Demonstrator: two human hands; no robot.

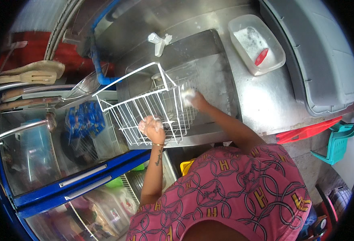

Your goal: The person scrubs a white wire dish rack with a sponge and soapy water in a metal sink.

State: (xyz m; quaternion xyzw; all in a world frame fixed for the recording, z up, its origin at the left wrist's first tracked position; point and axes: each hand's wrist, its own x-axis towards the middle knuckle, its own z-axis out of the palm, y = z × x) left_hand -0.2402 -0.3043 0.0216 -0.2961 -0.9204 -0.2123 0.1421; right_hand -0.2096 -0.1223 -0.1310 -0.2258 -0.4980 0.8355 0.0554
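A white wire basket (148,105) is tilted over the stainless-steel sink (216,72). My left hand (152,128), wet with suds, grips the wires at its near side. At the basket's right end is my right hand (199,101), its fingers closed round a pale sudsy pad (188,95). Foam and blur hide exactly what the pad is. White foam clings to some of the wires near both hands. Behind the basket, a white plastic faucet (158,43) stands at the back of the sink.
A translucent plastic tub (275,64) with sudsy water and a red-handled utensil (261,57) sits on the right counter beside a large grey bin (318,54). At left, wooden spatulas (41,77), a ladle (29,128) and a strainer (85,86) lie above a blue-framed glass-topped chest (83,173).
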